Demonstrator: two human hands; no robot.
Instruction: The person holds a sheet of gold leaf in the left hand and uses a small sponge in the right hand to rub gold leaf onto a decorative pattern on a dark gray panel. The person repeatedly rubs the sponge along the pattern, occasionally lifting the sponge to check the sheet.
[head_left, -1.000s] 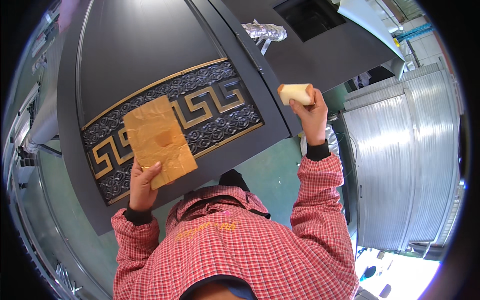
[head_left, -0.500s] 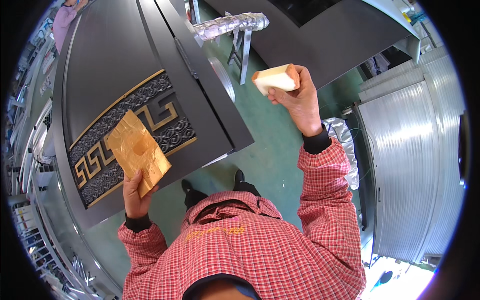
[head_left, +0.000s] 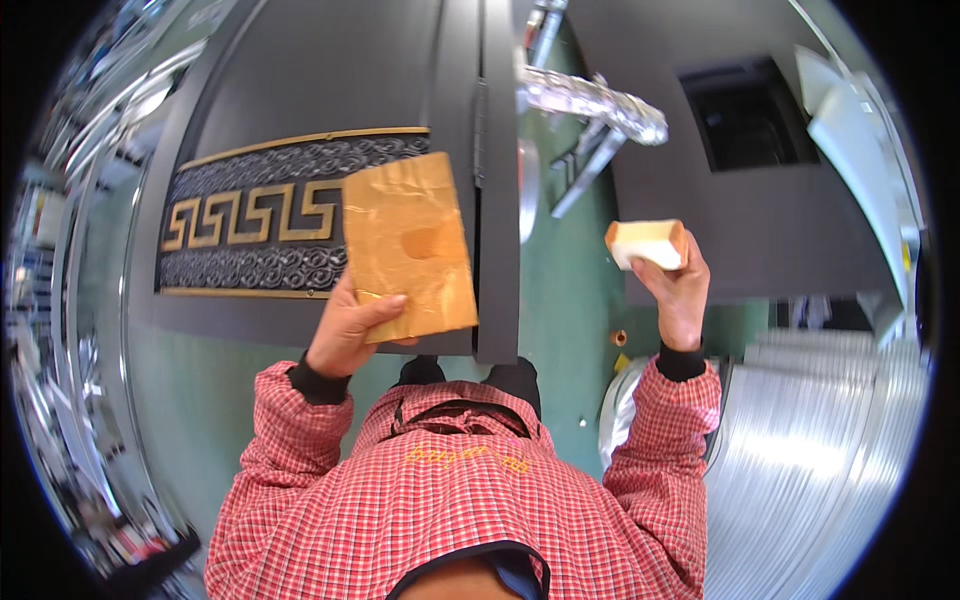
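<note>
My left hand [head_left: 352, 328] grips the lower edge of a gold, foil-like flat sheet [head_left: 420, 215] with its thumb on top. A dull orange-brown patch marks the middle of the sheet, and creases run over its surface. Away to the right, a pale cream sponge block [head_left: 640, 243] with orange-stained ends is pinched in my right hand [head_left: 680, 292]. Behind the sheet lies a dark grey door panel [head_left: 330, 70], with a gold key-pattern band [head_left: 245, 215] between carved black scroll strips. The sheet hides the right end of that band.
A foil-wrapped bar [head_left: 590, 100] on a metal trestle [head_left: 588, 168] juts out between the door and another dark panel [head_left: 660, 190] with a rectangular opening. Translucent ribbed sheets [head_left: 800, 450] lie at right. Racks of metal profiles [head_left: 75, 400] line the left. The floor [head_left: 560, 400] is green.
My view has turned, so the door now stands straighter. The gold sheet has shifted right, over the band's right end. The sponge appears lower and farther right, still in my right hand.
</note>
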